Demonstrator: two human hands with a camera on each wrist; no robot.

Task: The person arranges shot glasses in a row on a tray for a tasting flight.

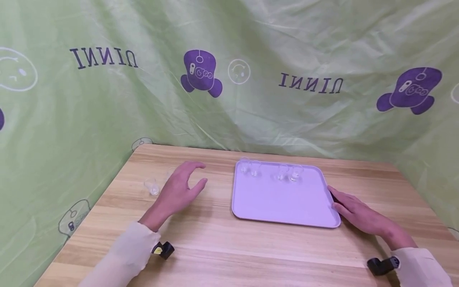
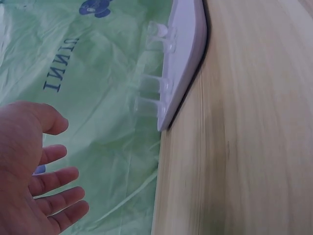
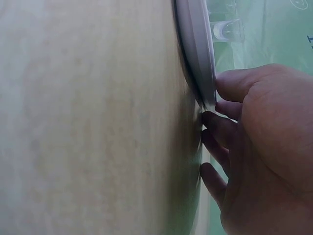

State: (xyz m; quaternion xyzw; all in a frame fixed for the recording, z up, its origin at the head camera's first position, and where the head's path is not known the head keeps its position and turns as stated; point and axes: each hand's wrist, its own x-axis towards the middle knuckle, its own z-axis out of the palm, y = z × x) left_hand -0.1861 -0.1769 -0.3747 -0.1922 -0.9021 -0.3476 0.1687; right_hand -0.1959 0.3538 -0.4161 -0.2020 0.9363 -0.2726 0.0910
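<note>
The wooden table [image 1: 251, 255] fills the foreground. The right hand [image 1: 362, 215] touches the right edge of the purple tray [image 1: 283, 203], fingers extended, ungripped. The left hand [image 1: 177, 191], left of the tray, holds its fingers apart and released. One loose cup [image 1: 152, 187] sits beside it (a second, faint, is partly hidden). Four clear cups [image 1: 296, 173] stand along the tray's far side. Beyond hangs a green curtain [image 1: 258, 119].
</note>
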